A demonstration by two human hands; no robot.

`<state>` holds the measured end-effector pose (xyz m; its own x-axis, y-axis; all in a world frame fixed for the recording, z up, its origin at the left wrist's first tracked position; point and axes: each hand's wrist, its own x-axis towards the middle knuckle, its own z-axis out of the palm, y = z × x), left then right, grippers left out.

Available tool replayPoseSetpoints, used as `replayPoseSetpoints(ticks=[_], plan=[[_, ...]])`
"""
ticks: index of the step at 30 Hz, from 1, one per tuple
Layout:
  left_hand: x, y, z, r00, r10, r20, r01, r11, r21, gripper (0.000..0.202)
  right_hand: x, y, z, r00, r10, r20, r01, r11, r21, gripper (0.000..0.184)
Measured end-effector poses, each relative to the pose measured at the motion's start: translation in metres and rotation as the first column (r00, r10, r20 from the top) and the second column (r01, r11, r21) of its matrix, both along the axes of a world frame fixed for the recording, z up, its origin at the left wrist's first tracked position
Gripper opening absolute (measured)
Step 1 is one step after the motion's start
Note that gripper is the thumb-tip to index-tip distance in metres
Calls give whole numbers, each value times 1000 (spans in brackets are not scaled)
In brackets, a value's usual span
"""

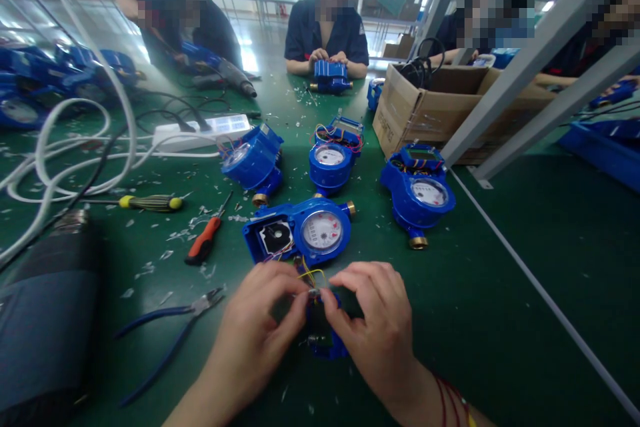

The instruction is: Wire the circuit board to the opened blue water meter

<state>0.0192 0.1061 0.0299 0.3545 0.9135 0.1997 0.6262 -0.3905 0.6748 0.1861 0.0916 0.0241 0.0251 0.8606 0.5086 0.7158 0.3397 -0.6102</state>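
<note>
My left hand (263, 317) and my right hand (377, 317) meet at the front middle, both pinching a small wired part (314, 293) too small to identify. Thin yellow wires (316, 273) rise from it. Below my fingertips lies a blue plastic housing (339, 345) with a small coil spring (316, 340) showing, partly covered by my hands. Just beyond them rests a blue water meter (323, 232), its dial facing up and its side compartment uncovered, with wires at its lower edge.
Three more blue meters (330, 163) stand behind. To the left lie pliers (200, 307), an orange screwdriver (204, 240), a yellow-black screwdriver (150, 203) and a power strip (220, 128) with looping cables. A cardboard box (415, 110) and metal posts stand at right. Co-workers sit opposite.
</note>
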Motion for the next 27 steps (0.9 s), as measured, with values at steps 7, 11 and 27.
replayPoseSetpoints(ticks=[7,11,27], plan=[[5,-4,-3,998,50,27,-51,998,28,6,-4,1,-5,991,82,102,-81,997,-6,4],[5,-5,-3,999,37,38,-39,997,66,5,-5,3,-5,991,136,6,-135,987,-93,4],[9,-9,-5,998,34,45,-39,993,115,6,-8,1,-2,973,147,-175,-174,973,-150,11]])
